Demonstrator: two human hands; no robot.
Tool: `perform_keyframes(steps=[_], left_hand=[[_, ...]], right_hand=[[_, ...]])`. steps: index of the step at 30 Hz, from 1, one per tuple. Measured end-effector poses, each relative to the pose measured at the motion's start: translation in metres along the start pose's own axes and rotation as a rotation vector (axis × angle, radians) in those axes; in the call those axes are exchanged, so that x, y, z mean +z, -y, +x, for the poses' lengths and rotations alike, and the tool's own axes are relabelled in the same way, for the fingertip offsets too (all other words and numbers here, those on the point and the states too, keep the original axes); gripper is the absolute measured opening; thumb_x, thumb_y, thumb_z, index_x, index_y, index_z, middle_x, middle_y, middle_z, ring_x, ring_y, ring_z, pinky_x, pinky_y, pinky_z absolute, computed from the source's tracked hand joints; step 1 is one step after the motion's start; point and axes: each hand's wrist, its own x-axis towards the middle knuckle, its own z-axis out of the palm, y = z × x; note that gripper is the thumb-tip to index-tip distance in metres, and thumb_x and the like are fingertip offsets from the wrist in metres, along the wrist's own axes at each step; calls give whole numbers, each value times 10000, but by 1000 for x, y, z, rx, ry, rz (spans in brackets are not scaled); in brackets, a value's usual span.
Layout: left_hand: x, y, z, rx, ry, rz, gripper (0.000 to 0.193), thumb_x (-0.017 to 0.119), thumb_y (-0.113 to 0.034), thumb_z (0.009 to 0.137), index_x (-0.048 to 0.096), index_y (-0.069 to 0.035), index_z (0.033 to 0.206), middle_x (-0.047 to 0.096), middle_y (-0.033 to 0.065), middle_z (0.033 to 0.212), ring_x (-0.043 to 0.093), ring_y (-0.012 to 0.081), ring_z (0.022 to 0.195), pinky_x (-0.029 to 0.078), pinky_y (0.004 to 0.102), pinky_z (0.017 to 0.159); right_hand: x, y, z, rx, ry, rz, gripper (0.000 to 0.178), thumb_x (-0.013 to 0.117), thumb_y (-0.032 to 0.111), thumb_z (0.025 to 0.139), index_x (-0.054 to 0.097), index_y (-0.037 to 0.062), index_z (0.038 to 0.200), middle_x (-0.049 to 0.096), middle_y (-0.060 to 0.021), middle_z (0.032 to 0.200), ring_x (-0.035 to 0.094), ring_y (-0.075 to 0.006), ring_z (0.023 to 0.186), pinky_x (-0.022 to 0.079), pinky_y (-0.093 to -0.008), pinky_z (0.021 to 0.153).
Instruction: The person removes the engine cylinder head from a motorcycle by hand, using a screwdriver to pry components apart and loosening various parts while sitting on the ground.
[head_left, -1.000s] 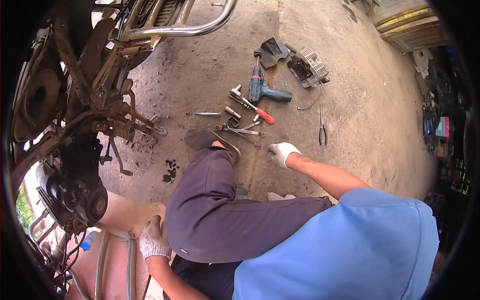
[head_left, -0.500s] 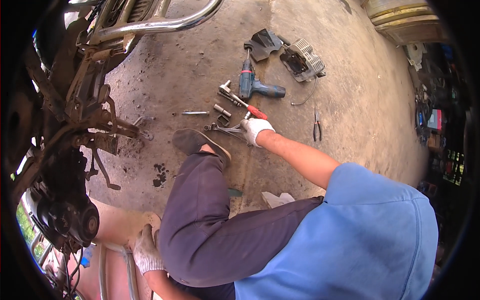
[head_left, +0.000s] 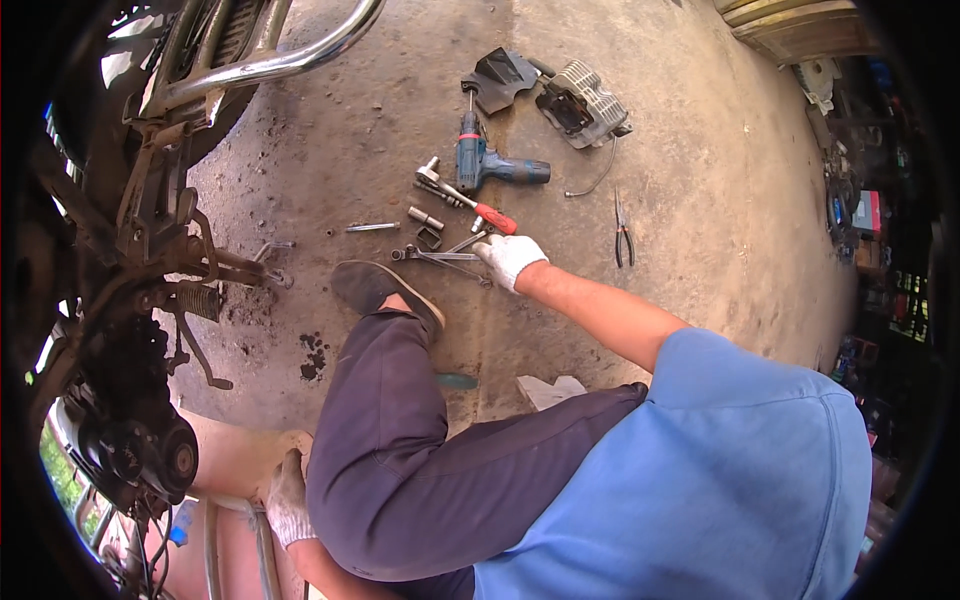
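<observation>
My right hand, in a white knit glove, is down on the floor at the right end of a small group of silver wrenches. Its fingers are curled in, and what they grip is hidden. Just beyond lies a ratchet with a red handle, close to a silver socket and a small dark square piece. My left hand, in a soiled glove, is beside my bent knee, partly covered by it. Its visible fingers stretch out over a pinkish panel, with nothing seen in them.
A blue cordless drill, a black plastic cover and a finned engine part lie farther off. Pliers are to the right, a silver rod to the left. A motorcycle frame fills the left side.
The view has shifted, so the floor tools appear farther left. My right hand has drawn slightly to the right from the wrenches. My left hand stays by the knee.
</observation>
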Motion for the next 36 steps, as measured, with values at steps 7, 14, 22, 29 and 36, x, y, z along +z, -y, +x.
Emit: perform_keyframes(steps=[7, 14, 22, 29, 36], left_hand=[[-37, -48, -32, -42, -178, -16, 401, 605, -380, 991, 644, -90, 1265, 698, 252, 1172, 667, 460, 1068, 531, 546, 912], [-59, -61, -52, -21, -228, -93, 421, 544, -442, 1019, 678, -69, 1160, 711, 220, 1188, 671, 403, 1141, 514, 521, 990], [-97, -69, -83, 35, -642, -459, 357, 552, -399, 1027, 709, -90, 1114, 733, 214, 1105, 692, 430, 1081, 540, 514, 958], [-120, -39, -90, 236, -860, -1663, 506, 581, -427, 1076, 698, 32, 1255, 751, 97, 1107, 718, 240, 976, 563, 383, 884], [-120, 49, -68, 166, -1062, -2372, 255, 696, -248, 1030, 712, -34, 1168, 733, 55, 948, 681, 191, 789, 570, 343, 718]], right_hand=[[23, 5, 94, -44, 263, -530, 191, 625, 70, 802, 813, 82, 828, 753, -140, 760, 757, -309, 728, 594, -476, 628], [6, 2, 70, 275, 330, -241, 433, 570, 264, 983, 690, 70, 1350, 693, -161, 1377, 709, -335, 1186, 555, -413, 1032], [-225, 115, -31, -296, -230, 161, 291, 581, 90, 874, 737, 31, 1113, 775, -163, 989, 740, -303, 878, 584, -395, 851], [-327, 355, -104, -976, 173, 711, 483, 646, 96, 893, 592, 35, 1369, 736, -81, 1162, 690, -168, 1096, 551, -321, 967], [-234, 501, -99, -1156, 389, 845, 702, 771, 240, 950, 444, 47, 1541, 604, -115, 1414, 582, -205, 1278, 492, -373, 1079]])
